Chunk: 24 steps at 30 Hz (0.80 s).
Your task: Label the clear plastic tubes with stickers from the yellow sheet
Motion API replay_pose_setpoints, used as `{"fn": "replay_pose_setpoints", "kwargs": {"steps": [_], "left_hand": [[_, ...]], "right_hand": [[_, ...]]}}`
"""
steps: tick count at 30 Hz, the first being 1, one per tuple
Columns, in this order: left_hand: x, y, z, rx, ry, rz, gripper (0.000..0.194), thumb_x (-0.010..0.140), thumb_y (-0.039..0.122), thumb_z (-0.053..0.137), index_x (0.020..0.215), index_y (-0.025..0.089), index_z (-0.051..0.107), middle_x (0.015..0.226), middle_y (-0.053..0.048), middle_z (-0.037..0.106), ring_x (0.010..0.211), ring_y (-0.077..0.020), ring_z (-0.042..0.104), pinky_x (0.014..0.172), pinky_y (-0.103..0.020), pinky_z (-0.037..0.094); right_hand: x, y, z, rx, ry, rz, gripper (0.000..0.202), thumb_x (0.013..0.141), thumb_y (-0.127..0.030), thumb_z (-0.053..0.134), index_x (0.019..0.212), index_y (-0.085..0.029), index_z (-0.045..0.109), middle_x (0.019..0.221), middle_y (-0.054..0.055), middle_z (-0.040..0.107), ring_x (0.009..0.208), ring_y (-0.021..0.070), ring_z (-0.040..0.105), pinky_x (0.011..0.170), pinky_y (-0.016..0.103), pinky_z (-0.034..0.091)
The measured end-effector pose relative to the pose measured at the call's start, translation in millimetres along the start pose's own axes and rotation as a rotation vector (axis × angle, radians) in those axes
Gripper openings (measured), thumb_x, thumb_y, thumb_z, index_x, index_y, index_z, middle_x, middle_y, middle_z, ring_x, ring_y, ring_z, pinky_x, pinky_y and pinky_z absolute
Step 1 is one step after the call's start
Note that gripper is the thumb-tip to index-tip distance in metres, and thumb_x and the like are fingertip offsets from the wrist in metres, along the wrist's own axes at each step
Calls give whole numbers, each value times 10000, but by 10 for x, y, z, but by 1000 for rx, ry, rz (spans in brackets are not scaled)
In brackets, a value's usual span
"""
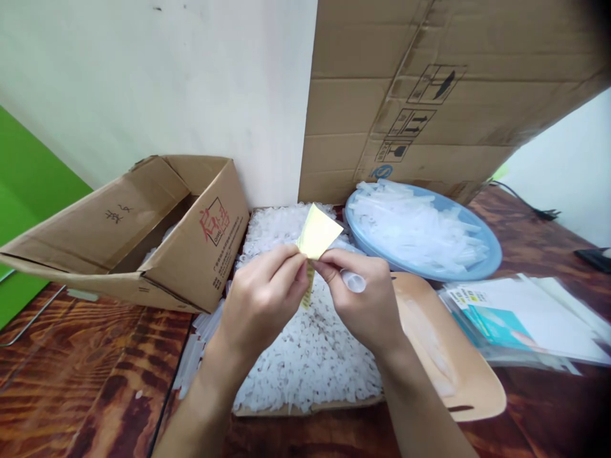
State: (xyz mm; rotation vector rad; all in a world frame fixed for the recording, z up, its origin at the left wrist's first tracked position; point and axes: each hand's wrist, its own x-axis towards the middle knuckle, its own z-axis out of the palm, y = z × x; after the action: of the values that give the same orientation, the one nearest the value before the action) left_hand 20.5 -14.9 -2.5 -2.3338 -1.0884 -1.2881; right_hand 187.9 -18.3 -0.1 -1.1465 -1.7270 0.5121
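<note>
My left hand (265,296) pinches the lower edge of a yellow paper label (319,230) between thumb and fingers. From the other side, my right hand (365,308) grips the same label, and a narrow strip of it hangs below my fingertips. A translucent plastic tube (353,281) is tucked in my right hand, with only its round end showing. Both hands are above a wide mass of small whitish translucent pieces (305,362) packed together on cardboard. Print on the label is too small to read.
An opened cardboard box (224,248) stands at left. A blue basin (494,257) heaped with translucent tubes sits at back right, before a large carton (353,108). A tan tray (477,381) and plastic-sleeved papers (548,312) lie at right on the wooden table (95,381).
</note>
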Motion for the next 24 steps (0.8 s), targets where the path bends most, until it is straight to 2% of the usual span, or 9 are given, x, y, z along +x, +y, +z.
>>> {"fn": "replay_pose_setpoints", "kwargs": {"steps": [8,16,20,24], "left_hand": [[-2,-66,-10,-151,31,-111,77,938,103,685,956,156,737,953,-47,792,853,-152,756,818,-265,617],[50,-83,-86,-147,85,-118,68,915,83,715,931,143,744,936,-57,788,850,-148,749,814,-262,616],[74,-24,-147,-92,150,-44,100,879,54,754,935,136,746,928,-46,793,826,-134,748,806,-245,620],[43,54,-167,-81,161,146,186,830,15,798,996,88,754,989,-77,802,870,-163,754,832,-277,628]], "right_hand": [[-20,-27,56,55,27,86,156,958,-205,660,836,-206,756,708,4,713,616,170,603,649,307,447],[12,-17,80,111,14,146,191,969,-244,650,802,-194,726,665,-5,641,620,166,589,632,297,426],[-3,10,104,94,30,119,174,965,-224,636,827,-191,738,730,3,704,677,169,639,667,282,442],[-19,20,117,-8,33,47,181,933,-156,591,839,-186,743,753,7,734,695,170,662,670,276,429]]}}
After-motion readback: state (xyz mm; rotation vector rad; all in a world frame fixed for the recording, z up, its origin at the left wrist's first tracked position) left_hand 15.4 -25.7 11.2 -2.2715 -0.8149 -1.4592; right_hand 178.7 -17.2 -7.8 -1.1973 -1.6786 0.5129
